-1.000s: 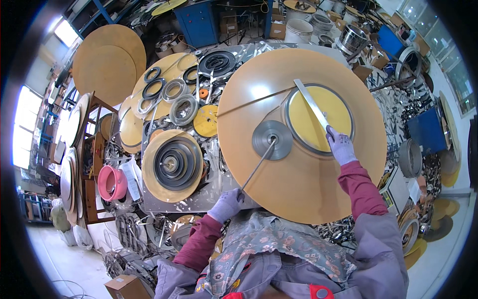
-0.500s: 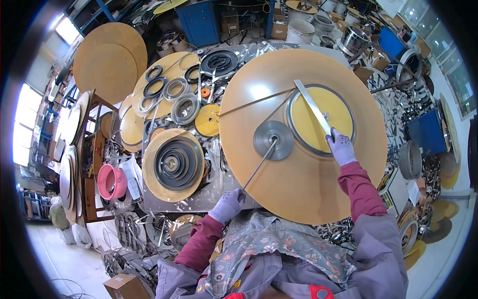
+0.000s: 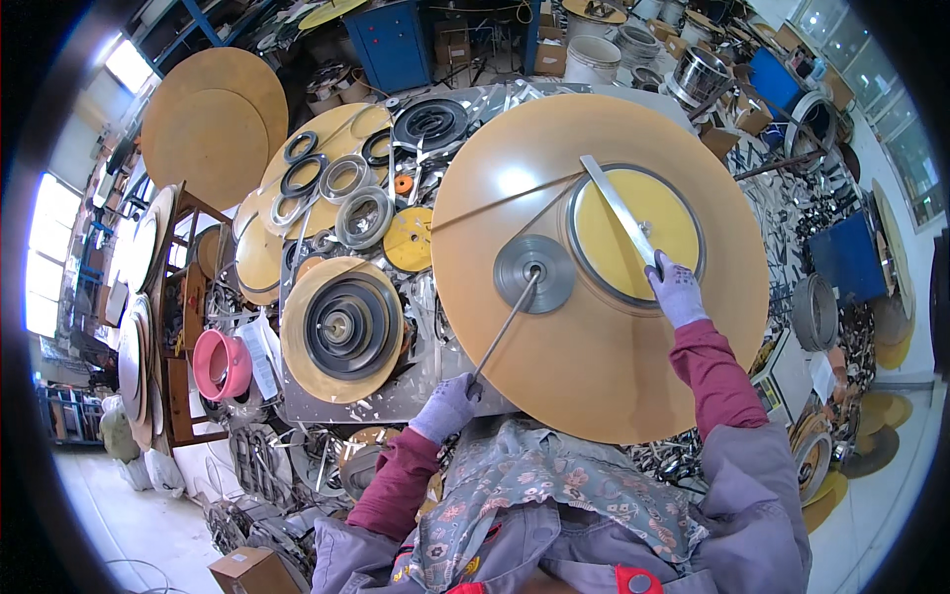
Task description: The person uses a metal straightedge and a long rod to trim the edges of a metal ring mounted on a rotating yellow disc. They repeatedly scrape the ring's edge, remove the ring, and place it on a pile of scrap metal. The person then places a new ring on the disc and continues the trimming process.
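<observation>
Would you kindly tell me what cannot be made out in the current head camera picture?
Near end of the rod: head view, hidden in the left hand.
Near end of the flat metal bar: head view, covered by the right hand.
Tabletop beneath the large tan disc: head view, covered by that disc.
Near part of the cardboard box: head view, cut off by the lower edge.

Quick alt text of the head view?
Gloved left hand holds a thin rod reaching the centre of a gray coil; right hand holds a flat metal bar over a yellow disc, above a large tan disc.
</observation>
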`<move>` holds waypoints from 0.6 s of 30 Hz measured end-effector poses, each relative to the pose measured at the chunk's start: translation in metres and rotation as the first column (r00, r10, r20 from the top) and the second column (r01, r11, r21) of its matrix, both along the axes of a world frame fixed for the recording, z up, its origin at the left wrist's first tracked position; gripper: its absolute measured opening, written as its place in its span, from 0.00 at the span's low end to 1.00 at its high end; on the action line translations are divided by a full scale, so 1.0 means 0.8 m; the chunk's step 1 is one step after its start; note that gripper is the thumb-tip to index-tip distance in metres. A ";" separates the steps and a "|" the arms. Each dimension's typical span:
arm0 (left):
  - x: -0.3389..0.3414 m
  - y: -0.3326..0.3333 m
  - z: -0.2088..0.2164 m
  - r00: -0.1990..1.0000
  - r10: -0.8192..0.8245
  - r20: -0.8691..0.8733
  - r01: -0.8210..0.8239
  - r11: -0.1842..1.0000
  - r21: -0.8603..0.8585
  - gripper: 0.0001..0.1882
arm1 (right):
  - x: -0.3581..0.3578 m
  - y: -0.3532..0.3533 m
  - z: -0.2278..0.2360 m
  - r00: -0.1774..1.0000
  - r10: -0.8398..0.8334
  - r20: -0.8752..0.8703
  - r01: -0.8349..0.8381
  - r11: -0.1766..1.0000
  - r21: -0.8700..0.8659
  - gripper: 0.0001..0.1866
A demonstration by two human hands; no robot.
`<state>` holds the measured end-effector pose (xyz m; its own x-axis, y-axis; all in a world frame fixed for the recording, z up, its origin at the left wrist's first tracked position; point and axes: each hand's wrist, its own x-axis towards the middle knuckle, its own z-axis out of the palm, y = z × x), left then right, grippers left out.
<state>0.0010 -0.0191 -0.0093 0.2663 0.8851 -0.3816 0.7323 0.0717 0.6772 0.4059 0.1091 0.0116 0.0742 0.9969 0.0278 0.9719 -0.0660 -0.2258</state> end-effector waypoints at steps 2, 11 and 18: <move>0.000 0.001 0.004 1.000 0.016 0.009 -0.016 0.999 -0.036 0.10 | -0.003 -0.001 0.004 1.000 -0.006 0.000 0.006 1.000 -0.008 0.22; -0.002 0.001 -0.005 1.000 -0.018 0.025 0.018 1.000 -0.023 0.11 | -0.001 -0.001 0.005 1.000 -0.020 0.000 0.020 1.000 -0.018 0.21; 0.005 -0.002 0.005 1.000 -0.028 -0.010 0.028 1.000 0.001 0.10 | -0.001 0.002 0.010 1.000 -0.020 -0.021 0.019 0.999 -0.040 0.22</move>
